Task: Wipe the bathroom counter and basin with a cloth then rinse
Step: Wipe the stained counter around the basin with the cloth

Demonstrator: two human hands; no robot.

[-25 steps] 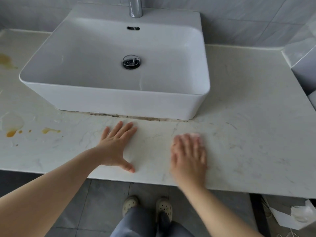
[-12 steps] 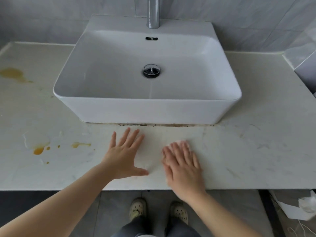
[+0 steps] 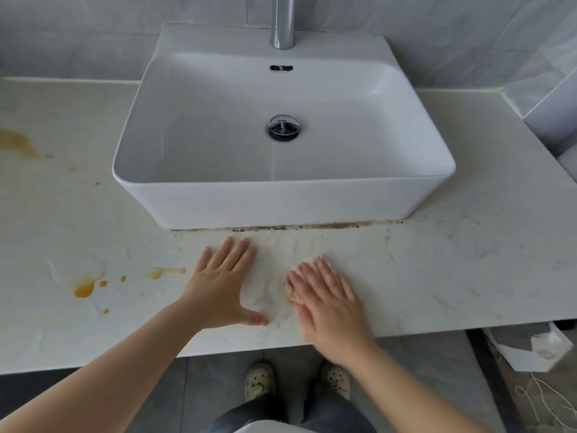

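A white rectangular basin (image 3: 281, 201) stands on a pale marble counter (image 3: 452, 270), with a chrome tap (image 3: 282, 23) behind it and a metal drain (image 3: 283, 128) in its floor. My left hand (image 3: 223, 285) rests flat on the counter in front of the basin, fingers spread. My right hand (image 3: 324, 303) lies flat beside it, blurred, pressing a thin white cloth (image 3: 315, 260) of which only an edge shows past the fingertips. Orange stains (image 3: 84, 289) mark the counter to the left.
More orange stain (image 3: 18, 143) sits at the counter's far left. Dark grime (image 3: 312, 227) lines the basin's front base. Grey tiled wall (image 3: 93, 42) runs behind. Below the counter edge are my shoes (image 3: 259, 381) and crumpled white paper (image 3: 543, 348) on the floor at right.
The view has shifted left, so the basin sits further right in frame. My right hand has slid left toward the left hand with the cloth beneath it. The left hand stayed flat.
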